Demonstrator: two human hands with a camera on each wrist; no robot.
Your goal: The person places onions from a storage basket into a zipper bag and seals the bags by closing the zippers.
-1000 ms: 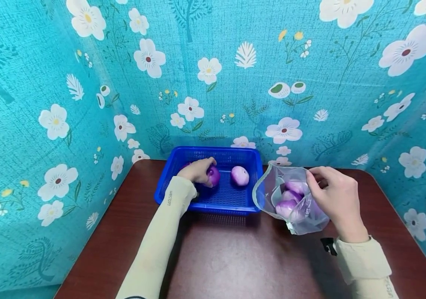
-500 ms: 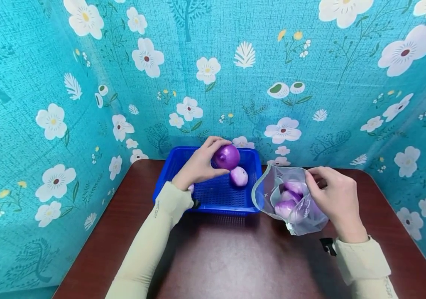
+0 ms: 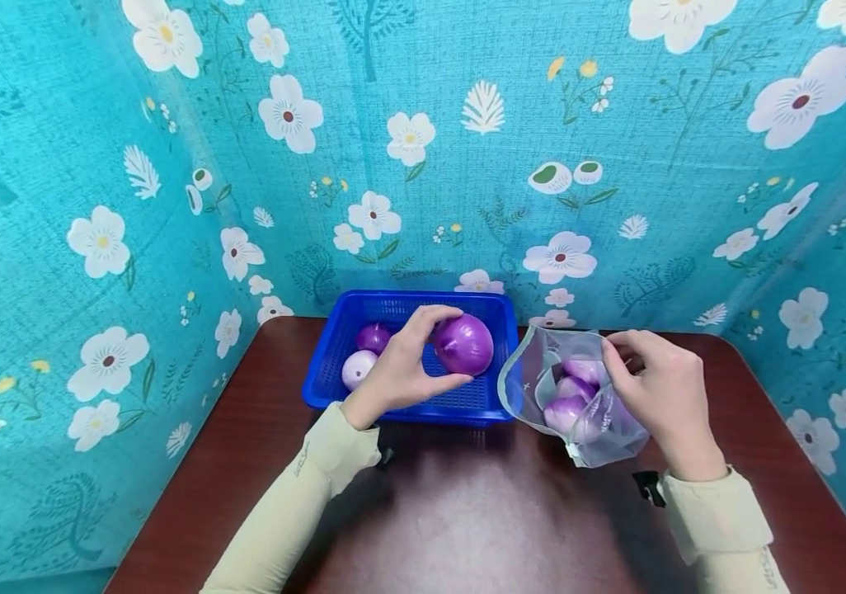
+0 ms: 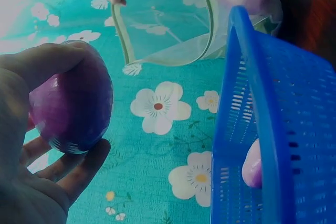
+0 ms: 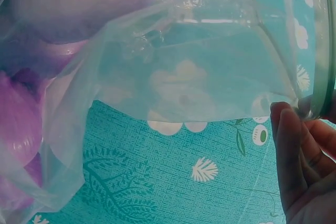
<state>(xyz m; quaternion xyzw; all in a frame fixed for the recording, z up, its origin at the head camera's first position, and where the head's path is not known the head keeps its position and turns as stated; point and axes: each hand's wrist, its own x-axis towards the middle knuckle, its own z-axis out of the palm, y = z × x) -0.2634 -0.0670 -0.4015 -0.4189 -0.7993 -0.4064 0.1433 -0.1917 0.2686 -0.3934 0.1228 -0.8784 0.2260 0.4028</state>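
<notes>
A purple onion (image 3: 465, 345) is in my left hand (image 3: 408, 363), gripped between thumb and fingers above the blue basket (image 3: 423, 410). The left wrist view shows the same onion (image 4: 79, 98) with the fingers curled under it. My right hand (image 3: 664, 396) pinches the rim of a clear plastic bag (image 3: 616, 450), holding its mouth open toward the basket. Several onions (image 3: 567, 412) lie inside the bag. The right wrist view shows thumb and fingers on the bag's edge (image 5: 323, 77). Left in the basket are a purple onion (image 3: 373, 338) and a paler onion (image 3: 359, 370); the held onion and hand hide part of it.
The basket and bag stand side by side at the back of a dark brown table (image 3: 453, 511). A turquoise flowered cloth (image 3: 423, 206) hangs close behind and on both sides. The basket's raised rim lies between its onions and the bag.
My left hand has lifted the purple onion out of the basket's left part, then moved right and nearer the camera. The right hand and bag have stayed in place.
</notes>
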